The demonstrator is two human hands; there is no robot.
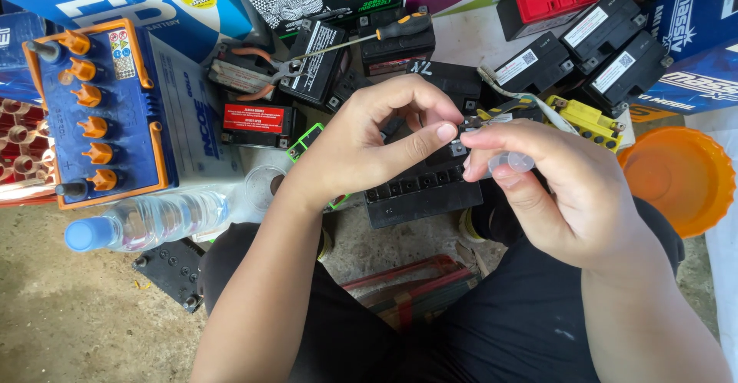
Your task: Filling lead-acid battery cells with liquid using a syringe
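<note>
My left hand (377,141) and my right hand (557,187) meet above a small black battery (415,191) that lies on the floor in front of my knees. The left thumb and fingers pinch a small part at the battery's top edge. My right hand holds a small clear plastic piece (511,162) between thumb and fingers, its fingertips touching the same small part. What exactly the small part is stays hidden by the fingers.
A big blue battery with orange caps (100,114) stands at the left, a clear water bottle (146,222) lying beside it. Pliers (265,72) and a screwdriver (384,31) rest on several black batteries behind. An orange bowl (680,179) sits at the right.
</note>
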